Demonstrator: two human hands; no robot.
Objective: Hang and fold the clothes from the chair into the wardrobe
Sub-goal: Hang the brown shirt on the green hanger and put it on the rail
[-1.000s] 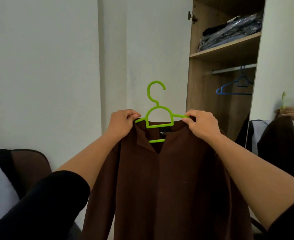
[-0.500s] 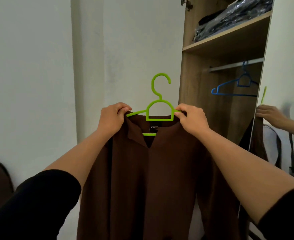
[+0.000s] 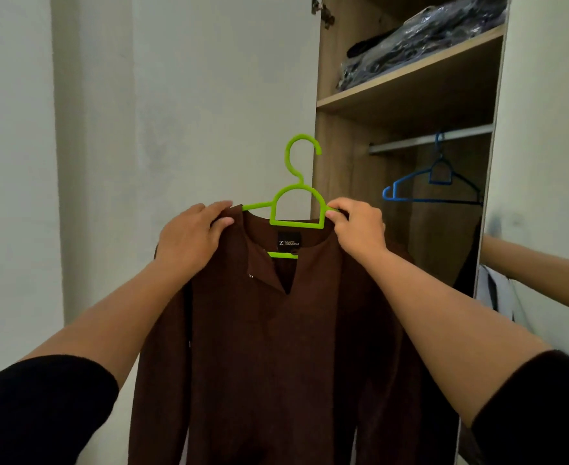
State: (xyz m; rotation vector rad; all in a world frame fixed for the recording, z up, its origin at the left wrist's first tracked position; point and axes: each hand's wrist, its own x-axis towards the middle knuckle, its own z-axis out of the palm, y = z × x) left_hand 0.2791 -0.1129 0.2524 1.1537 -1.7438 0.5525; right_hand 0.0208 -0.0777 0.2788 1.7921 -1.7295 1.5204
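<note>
A brown long-sleeved shirt (image 3: 276,347) hangs on a bright green plastic hanger (image 3: 296,203), held up in front of me. My left hand (image 3: 192,239) grips the shirt's left shoulder over the hanger arm. My right hand (image 3: 360,229) pinches the right hanger arm and the shirt's shoulder. The hanger's hook points up, free of any rail. To the right stands the open wardrobe (image 3: 343,156) with its metal rail (image 3: 427,140). The chair is out of view.
A blue hanger (image 3: 434,186) hangs empty on the rail. The shelf above (image 3: 410,75) holds dark clothes in plastic wrap. A mirrored door (image 3: 544,162) at the right reflects my arm. White wall and an open door panel fill the left.
The view has turned right and closer to the wardrobe; the chair has left the frame. The shirt on its hanger stays held in both hands, slightly nearer the wardrobe opening.
</note>
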